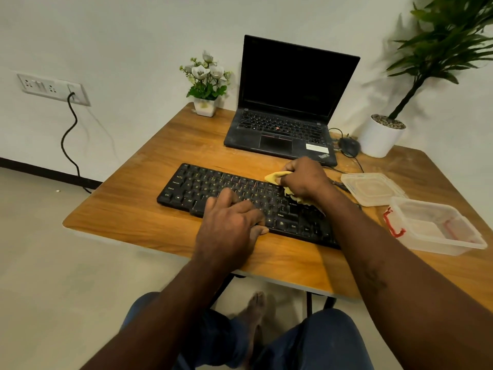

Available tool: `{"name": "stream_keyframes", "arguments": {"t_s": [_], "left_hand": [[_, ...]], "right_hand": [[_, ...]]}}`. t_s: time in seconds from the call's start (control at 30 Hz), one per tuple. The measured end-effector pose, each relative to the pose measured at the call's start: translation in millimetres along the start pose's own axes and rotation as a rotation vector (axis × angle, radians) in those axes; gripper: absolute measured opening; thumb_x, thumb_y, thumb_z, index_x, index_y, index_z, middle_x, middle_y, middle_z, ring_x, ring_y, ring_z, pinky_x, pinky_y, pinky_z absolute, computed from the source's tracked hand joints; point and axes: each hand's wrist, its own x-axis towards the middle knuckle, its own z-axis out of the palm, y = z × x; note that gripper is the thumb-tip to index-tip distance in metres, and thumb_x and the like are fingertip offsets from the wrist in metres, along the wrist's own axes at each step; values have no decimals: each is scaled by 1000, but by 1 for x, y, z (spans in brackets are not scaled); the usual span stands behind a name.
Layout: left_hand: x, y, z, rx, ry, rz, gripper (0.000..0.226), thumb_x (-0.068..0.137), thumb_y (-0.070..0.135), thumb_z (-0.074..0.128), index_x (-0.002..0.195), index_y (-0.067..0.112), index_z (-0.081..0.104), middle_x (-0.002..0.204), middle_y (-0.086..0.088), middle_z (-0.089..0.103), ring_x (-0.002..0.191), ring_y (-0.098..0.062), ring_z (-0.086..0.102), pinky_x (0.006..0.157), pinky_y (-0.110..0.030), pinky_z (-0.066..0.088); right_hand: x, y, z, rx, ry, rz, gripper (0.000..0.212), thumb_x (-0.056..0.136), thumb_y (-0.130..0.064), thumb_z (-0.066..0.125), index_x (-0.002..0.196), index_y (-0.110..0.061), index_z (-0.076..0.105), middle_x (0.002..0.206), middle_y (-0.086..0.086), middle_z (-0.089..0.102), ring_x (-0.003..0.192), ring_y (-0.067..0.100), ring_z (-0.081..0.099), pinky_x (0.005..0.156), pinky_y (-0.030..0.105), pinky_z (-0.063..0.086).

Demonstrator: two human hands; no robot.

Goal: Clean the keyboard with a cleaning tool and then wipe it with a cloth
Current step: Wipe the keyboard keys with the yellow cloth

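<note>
Crumpled yellow cloth (pixel 274 177) is gripped by the right hand (pixel 304 180); black plastic keyboard (pixel 213 188) is steadied under the flat-fingered left hand (pixel 229 222). Light row-wise strokes advised.

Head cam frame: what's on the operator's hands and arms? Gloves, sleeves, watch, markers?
Nothing worn. The left hand and right hand are bare: no gloves, rings, watch or wristbands. The left forearm and right forearm are bare too, no sleeve edge in frame. No cables or markers. Blue trousers at the lap.
</note>
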Motion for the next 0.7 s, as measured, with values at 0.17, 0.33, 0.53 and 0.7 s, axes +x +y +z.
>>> {"name": "stream_keyframes", "arguments": {"t_s": [0.17, 0.33, 0.53, 0.7], "left_hand": [[-1, 0, -2, -10, -14, -1, 23, 88, 53, 71, 99, 33, 75, 101, 18, 71, 102, -14, 41, 79, -36, 28], [0, 1, -4, 11, -38, -13, 23, 90, 55, 68, 99, 35, 74, 103, 20, 69, 102, -13, 40, 80, -36, 28], [-1, 0, -1, 1, -34, -21, 26, 91, 56, 65, 103, 34, 73, 104, 19, 68, 102, -12, 37, 81, -36, 30], [-1, 0, 0, -6, -24, -23, 24, 87, 54, 70, 99, 33, 74, 99, 17, 69, 98, -12, 38, 78, -36, 31]], "right_hand": [[13, -50, 12, 151, -148, -99, 9, 90, -24, 78, 85, -17, 76, 82, 3, 72, 69, 16, 62, 58, 30, 48], [20, -68, 23, 74, -137, -157, 12, 89, -30, 79, 88, -18, 78, 86, 1, 75, 75, 18, 69, 68, 38, 58], [23, -25, -15, -58, -252, -55, 24, 92, -29, 76, 104, -9, 74, 99, 8, 73, 78, 16, 61, 63, 30, 47], [9, 16, -48, -127, -286, 38, 20, 90, -29, 78, 106, -19, 74, 103, 3, 73, 85, 14, 62, 63, 27, 43]]}}
